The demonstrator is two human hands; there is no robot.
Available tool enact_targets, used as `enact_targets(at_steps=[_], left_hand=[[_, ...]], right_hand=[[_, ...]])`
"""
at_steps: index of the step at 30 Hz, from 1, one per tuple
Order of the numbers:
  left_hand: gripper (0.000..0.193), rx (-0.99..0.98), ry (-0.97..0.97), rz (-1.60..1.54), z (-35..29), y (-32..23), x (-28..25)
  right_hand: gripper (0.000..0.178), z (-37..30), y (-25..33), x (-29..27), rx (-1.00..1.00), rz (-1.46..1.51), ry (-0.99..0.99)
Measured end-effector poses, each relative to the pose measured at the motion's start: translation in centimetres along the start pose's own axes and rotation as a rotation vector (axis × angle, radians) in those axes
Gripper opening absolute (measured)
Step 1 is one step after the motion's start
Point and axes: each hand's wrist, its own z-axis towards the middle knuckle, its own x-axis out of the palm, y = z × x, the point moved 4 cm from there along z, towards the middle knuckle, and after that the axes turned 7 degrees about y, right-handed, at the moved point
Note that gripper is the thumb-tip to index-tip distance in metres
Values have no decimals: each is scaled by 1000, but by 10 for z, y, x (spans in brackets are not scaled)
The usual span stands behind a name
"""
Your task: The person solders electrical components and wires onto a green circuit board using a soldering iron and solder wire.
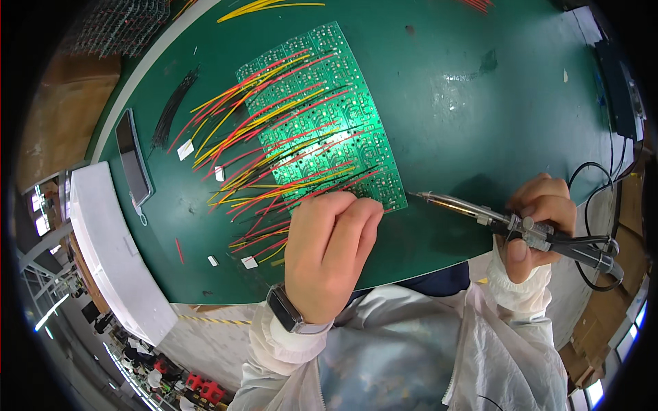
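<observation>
A green circuit board panel (pixel 322 116) lies on the table, slightly turned. Rows of red, yellow and black wires (pixel 264 137) are attached across it, their free ends fanning out past its left side. My left hand (pixel 332 240) rests over the board's near edge with its fingers curled and pressed together. Its fingertips point away and are hidden, so what they pinch does not show. In my right hand (pixel 538 219) is a soldering iron (pixel 510 220), gripped by its handle. The tip points left and ends a little beyond the board's lower right corner, apart from it.
Left of the board lie a bundle of black wires (pixel 175 106), a phone (pixel 134 161) and small white pieces (pixel 219 173). Yellow wires (pixel 267 8) and red wires (pixel 478 5) lie at the far edge. The iron's black cable (pixel 582 205) loops at the right, below a dark box (pixel 615 89).
</observation>
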Motion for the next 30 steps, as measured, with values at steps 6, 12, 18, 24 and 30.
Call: enact_targets(at_steps=[6,12,18,24,30], left_hand=[[27,-44,-1,-89,-1,5,4],[19,-32,16,-108,3,8,4],[19,-31,51,-161,5,8,3],[19,-35,89,-170,6,10,2],[24,-46,63,-199,5,12,3]], right_hand=[[36,2,-1,1,-2,38,42],[38,4,-1,2,-21,52,85],[39,4,1,2,-48,56,99],[38,5,1,5,-37,48,130],[38,6,0,7,-35,73,126]])
